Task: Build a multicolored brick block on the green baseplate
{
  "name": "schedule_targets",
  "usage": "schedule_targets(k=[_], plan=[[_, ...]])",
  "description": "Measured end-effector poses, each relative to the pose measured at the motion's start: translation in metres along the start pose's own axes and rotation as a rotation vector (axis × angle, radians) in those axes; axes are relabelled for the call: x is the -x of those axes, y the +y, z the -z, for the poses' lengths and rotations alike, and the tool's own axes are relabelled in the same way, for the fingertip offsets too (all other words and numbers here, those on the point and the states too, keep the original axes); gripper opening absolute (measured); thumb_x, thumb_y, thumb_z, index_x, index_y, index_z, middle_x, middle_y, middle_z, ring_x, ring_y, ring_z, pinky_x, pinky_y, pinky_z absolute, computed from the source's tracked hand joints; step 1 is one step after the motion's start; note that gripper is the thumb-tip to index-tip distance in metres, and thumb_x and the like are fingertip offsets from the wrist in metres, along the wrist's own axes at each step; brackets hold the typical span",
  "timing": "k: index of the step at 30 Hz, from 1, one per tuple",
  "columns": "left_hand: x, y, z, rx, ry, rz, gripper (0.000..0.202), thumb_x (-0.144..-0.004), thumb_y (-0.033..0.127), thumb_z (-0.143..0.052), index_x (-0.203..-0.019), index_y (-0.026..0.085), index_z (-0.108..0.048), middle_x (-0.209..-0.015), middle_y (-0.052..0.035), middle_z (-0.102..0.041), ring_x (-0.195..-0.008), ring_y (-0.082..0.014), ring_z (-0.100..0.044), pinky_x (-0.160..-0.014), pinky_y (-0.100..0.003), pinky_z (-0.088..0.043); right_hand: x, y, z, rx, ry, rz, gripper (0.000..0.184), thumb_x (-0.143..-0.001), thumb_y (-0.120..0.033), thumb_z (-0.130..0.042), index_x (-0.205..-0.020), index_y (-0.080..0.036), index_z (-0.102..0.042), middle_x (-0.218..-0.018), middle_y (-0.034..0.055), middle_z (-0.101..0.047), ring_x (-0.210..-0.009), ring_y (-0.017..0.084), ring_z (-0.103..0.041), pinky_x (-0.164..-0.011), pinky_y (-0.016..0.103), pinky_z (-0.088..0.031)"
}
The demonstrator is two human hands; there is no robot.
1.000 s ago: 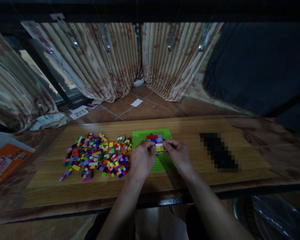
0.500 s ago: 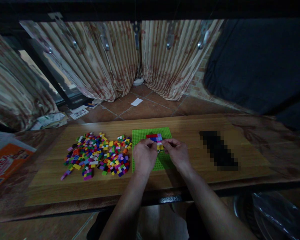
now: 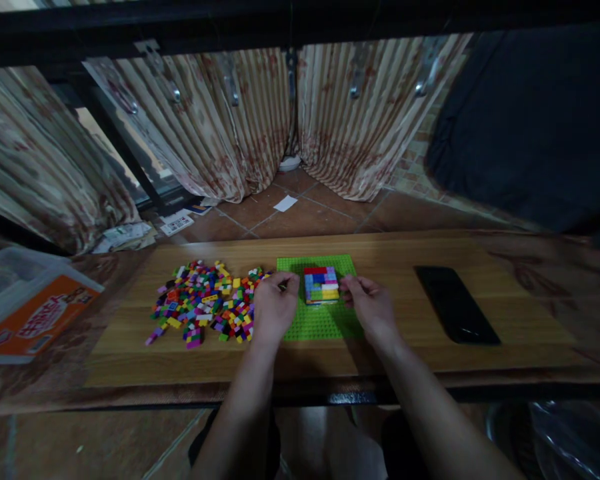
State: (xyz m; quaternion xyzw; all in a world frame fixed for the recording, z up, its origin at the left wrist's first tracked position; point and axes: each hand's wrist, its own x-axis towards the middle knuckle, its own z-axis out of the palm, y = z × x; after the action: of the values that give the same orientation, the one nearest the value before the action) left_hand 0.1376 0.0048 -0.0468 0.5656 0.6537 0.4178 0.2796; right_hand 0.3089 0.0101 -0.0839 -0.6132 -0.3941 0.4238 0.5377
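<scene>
Between my left hand [image 3: 276,307] and right hand [image 3: 373,310], touching neither, a square block of coloured bricks [image 3: 322,285] sits on a green baseplate [image 3: 325,325], with loose bricks [image 3: 195,303] heaped left of my left hand on the wooden counter [image 3: 400,267]. Both sets of fingers are curled nearly closed; whether they pinch anything, I cannot tell. I'd judge steadying the block's sides while pressing straight down best.

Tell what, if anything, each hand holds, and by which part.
Neither left hand nor right hand holds the square, multicoloured plastic-brick block; whether either pinches something smaller cannot be told.
</scene>
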Motion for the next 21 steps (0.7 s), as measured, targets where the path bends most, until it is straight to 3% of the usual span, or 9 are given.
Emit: schedule_targets(k=[3, 7, 10, 14, 21], plan=[[-0.01, -0.016, 0.024, -0.02, 0.043, 0.01, 0.023, -0.081, 0.025, -0.054, -0.083, 0.017, -0.075, -0.074, -0.0007, -0.072, -0.067, -0.0132, -0.063, -0.064, -0.022, -0.046, 0.0, -0.001, 0.0, 0.029, 0.042, 0.015, 0.041, -0.072, -0.057, -0.063, -0.074, -0.016, -0.071, -0.07, 0.0072, -0.073, -0.053, 0.016, -0.06, -0.047, 0.026, -0.045], [-0.016, -0.036, 0.052, -0.25, -0.01, 0.085, 0.02, -0.075, 0.018, -0.056, -0.079, 0.018, -0.076, -0.075, -0.0021, -0.074, -0.074, -0.0162, -0.066, -0.068, -0.024, -0.048, 0.002, -0.004, -0.001, 0.035, 0.065, 0.025, 0.043, -0.07, -0.058, -0.065, -0.073, -0.016, -0.071, -0.069, 0.0071, -0.072, -0.051, 0.014, -0.059, -0.048, 0.026, -0.044], [-0.014, -0.043, 0.064, -0.392, -0.026, 0.125, 0.019, -0.074, 0.017, -0.059, -0.081, 0.02, -0.076, -0.075, -0.0028, -0.074, -0.074, -0.0176, -0.066, -0.068, -0.025, -0.048, 0.002, -0.004, -0.003, 0.036, 0.06, 0.014, 0.04, -0.069, -0.056, -0.066, -0.073, -0.016, -0.071, -0.068, 0.0058, -0.072, -0.052, 0.015, -0.059, -0.049, 0.027, -0.045], [-0.011, -0.039, 0.06, -0.487, -0.041, 0.06, 0.02, -0.076, 0.017, -0.059, -0.083, 0.023, -0.076, -0.081, -0.0031, -0.075, -0.079, -0.0174, -0.067, -0.071, -0.025, -0.048, 0.002, -0.002, -0.005, 0.069, 0.053, 0.02, 0.037, -0.07, -0.053, -0.067, -0.072, -0.017, -0.071, -0.067, 0.0054, -0.072, -0.054, 0.017, -0.06, -0.05, 0.028, -0.046], [-0.011, -0.026, 0.026, -0.695, -0.021, -0.078, 0.023, -0.082, 0.017, -0.052, -0.088, 0.021, -0.074, -0.091, -0.0095, -0.072, -0.087, -0.0231, -0.067, -0.076, -0.03, -0.048, 0.002, -0.001, -0.006, 0.076, 0.053, 0.044, 0.038, -0.07, -0.054, -0.066, -0.072, -0.017, -0.071, -0.067, 0.0061, -0.072, -0.056, 0.018, -0.062, -0.051, 0.028, -0.047]])
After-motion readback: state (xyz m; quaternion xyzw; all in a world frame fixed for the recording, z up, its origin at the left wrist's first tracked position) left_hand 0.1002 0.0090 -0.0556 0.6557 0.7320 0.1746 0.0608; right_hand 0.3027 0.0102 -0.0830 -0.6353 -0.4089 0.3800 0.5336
